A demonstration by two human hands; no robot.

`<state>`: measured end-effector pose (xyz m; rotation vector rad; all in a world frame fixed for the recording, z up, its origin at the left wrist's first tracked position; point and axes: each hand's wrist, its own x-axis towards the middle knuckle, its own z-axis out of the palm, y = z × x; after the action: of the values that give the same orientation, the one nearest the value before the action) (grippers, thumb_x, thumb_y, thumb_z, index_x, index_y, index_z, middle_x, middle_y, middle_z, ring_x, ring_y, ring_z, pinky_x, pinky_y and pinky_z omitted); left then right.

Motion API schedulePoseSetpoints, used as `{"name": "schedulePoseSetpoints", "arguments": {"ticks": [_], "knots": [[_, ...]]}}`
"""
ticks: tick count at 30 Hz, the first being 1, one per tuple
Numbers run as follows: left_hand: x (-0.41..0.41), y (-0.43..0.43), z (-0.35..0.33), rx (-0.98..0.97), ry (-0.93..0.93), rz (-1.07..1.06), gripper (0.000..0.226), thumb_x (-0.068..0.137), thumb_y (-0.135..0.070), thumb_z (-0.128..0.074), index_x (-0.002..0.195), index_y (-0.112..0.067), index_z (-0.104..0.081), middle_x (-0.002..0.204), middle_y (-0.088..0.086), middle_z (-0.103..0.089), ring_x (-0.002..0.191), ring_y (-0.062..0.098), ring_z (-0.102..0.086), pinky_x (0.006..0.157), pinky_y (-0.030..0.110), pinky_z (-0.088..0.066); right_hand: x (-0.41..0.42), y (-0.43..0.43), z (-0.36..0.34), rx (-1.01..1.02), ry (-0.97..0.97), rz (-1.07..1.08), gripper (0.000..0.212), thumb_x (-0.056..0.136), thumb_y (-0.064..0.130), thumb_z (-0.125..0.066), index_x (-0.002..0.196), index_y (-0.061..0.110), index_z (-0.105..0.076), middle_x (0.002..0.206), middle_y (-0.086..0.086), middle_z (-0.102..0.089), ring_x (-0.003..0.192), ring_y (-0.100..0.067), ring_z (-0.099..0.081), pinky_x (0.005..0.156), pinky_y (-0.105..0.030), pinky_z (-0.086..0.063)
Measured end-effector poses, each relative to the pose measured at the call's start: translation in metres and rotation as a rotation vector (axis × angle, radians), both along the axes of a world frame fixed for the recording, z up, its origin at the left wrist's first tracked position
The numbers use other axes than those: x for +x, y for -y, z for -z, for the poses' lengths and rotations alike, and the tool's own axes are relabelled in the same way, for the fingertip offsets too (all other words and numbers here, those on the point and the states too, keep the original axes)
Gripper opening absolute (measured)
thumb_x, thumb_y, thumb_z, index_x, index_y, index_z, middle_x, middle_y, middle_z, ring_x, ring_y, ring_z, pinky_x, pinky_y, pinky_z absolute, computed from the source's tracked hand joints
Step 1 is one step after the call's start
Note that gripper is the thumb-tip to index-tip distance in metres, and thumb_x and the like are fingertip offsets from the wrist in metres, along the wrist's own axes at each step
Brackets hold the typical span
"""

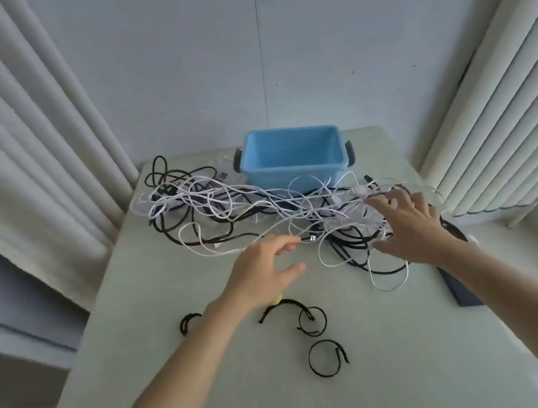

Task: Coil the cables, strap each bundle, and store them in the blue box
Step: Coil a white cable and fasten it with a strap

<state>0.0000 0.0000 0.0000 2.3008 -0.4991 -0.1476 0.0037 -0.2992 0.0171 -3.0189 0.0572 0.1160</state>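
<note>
A tangle of white and black cables [228,207] sprawls across the far half of the pale table [213,390]. Behind it stands the blue box [292,155], with nothing visible inside. My left hand [264,270] hovers at the near edge of the tangle, fingers loosely spread, fingertips close to a black cable end with a metal plug [310,238]. My right hand [408,226] lies spread, palm down, over the right part of the tangle. Several black straps lie near me: one [188,321] left of my left forearm, two [304,315] beside it, one [328,357] closer in.
Pale curtains [30,194] hang on both sides of the table, with a grey wall behind. A dark flat object [463,293] lies at the table's right edge under my right forearm. A small yellow thing [275,300] peeks out under my left wrist.
</note>
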Motion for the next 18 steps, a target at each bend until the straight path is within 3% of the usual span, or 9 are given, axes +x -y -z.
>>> {"name": "schedulePoseSetpoints", "arguments": {"ticks": [2, 5, 8, 10, 13, 16, 18], "knots": [[-0.003, 0.011, 0.02, 0.012, 0.056, 0.027, 0.048, 0.085, -0.045, -0.072, 0.131, -0.038, -0.06, 0.118, -0.019, -0.064, 0.108, 0.002, -0.059, 0.096, 0.034, -0.05, -0.006, 0.0, 0.019, -0.019, 0.009, 0.024, 0.084, 0.082, 0.047, -0.071, 0.15, 0.044, -0.022, 0.146, -0.005, -0.021, 0.131, -0.041, -0.03, 0.104, -0.057, -0.035], [-0.008, 0.024, 0.042, -0.003, 0.124, 0.045, 0.048, 0.083, -0.047, -0.072, 0.129, -0.039, -0.06, 0.115, -0.021, -0.062, 0.104, 0.003, -0.059, 0.094, 0.035, -0.051, -0.005, 0.005, 0.042, 0.084, 0.095, 0.038, 0.066, 0.082, 0.03, -0.076, 0.14, 0.029, -0.046, 0.132, -0.013, -0.037, 0.119, -0.041, -0.046, 0.093, -0.044, -0.044], [-0.02, 0.028, 0.054, -0.004, 0.198, 0.041, 0.046, 0.084, -0.042, -0.075, 0.127, -0.037, -0.063, 0.114, -0.018, -0.064, 0.103, 0.007, -0.061, 0.094, 0.036, -0.051, -0.009, 0.007, 0.055, 0.19, 0.256, -0.023, 0.032, 0.081, 0.022, -0.078, 0.11, 0.017, -0.066, 0.102, -0.008, -0.052, 0.101, -0.036, -0.057, 0.079, -0.034, -0.042], [-0.029, 0.027, 0.062, -0.035, 0.248, 0.005, 0.042, 0.084, -0.036, -0.077, 0.124, -0.034, -0.065, 0.112, -0.016, -0.066, 0.101, 0.009, -0.062, 0.093, 0.037, -0.052, -0.018, 0.005, 0.061, 0.268, 0.403, -0.042, 0.015, 0.081, 0.02, -0.079, 0.091, 0.014, -0.07, 0.091, -0.008, -0.058, 0.091, -0.033, -0.059, 0.07, -0.03, -0.035], [-0.051, 0.023, 0.068, -0.142, 0.211, -0.078, 0.033, 0.084, -0.027, -0.077, 0.116, -0.031, -0.069, 0.109, -0.012, -0.069, 0.098, 0.011, -0.066, 0.093, 0.04, -0.054, -0.04, -0.002, 0.069, 0.404, 0.532, -0.02, 0.021, 0.08, 0.007, -0.076, 0.101, 0.011, -0.075, 0.099, -0.013, -0.062, 0.082, -0.025, -0.055, 0.069, -0.027, -0.035], [-0.065, 0.02, 0.063, -0.164, 0.232, -0.116, 0.029, 0.087, -0.019, -0.072, 0.115, -0.026, -0.071, 0.111, -0.01, -0.072, 0.098, 0.011, -0.068, 0.095, 0.039, -0.054, -0.06, -0.009, 0.066, 0.612, 0.611, -0.06, 0.021, 0.084, -0.003, -0.071, 0.103, 0.007, -0.075, 0.102, -0.01, -0.062, 0.071, -0.019, -0.062, 0.057, -0.021, -0.051], [-0.07, 0.022, 0.05, -0.205, 0.294, -0.153, 0.029, 0.09, -0.014, -0.067, 0.117, -0.023, -0.071, 0.114, -0.008, -0.072, 0.099, 0.01, -0.068, 0.096, 0.038, -0.053, -0.07, -0.012, 0.059, 0.664, 0.672, -0.086, 0.022, 0.083, -0.005, -0.071, 0.101, 0.006, -0.076, 0.1, -0.008, -0.063, 0.075, -0.02, -0.062, 0.066, -0.024, -0.056]]}}
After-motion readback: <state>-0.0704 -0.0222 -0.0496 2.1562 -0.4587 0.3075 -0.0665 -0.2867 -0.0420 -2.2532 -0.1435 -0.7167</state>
